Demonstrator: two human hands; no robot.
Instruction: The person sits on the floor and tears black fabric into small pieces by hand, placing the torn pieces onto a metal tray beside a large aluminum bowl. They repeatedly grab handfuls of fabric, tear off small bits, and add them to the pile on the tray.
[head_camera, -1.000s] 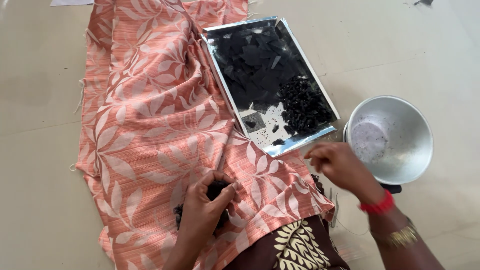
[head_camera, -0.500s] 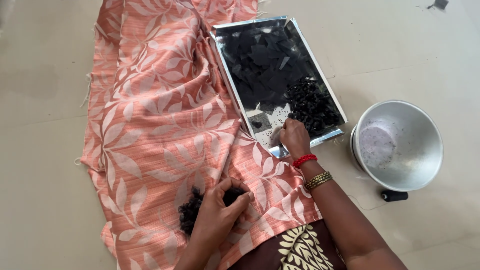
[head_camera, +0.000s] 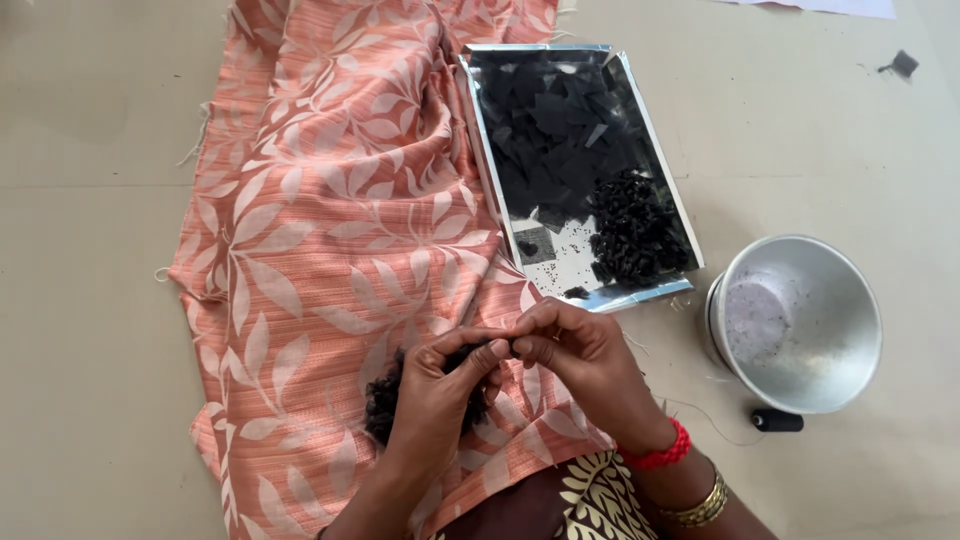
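Near the bottom middle of the scene, over an orange leaf-patterned cloth (head_camera: 330, 250) spread on the floor, the left hand (head_camera: 435, 395) is closed around a clump of small black pieces (head_camera: 385, 395) resting on the cloth. The right hand (head_camera: 580, 360) meets it at the fingertips, pinching something too small to tell. Farther off, a shiny rectangular tray (head_camera: 660, 170) holds more black scraps, and to the right stand a metal bowl (head_camera: 830, 290) and a small black spool (head_camera: 777, 421).
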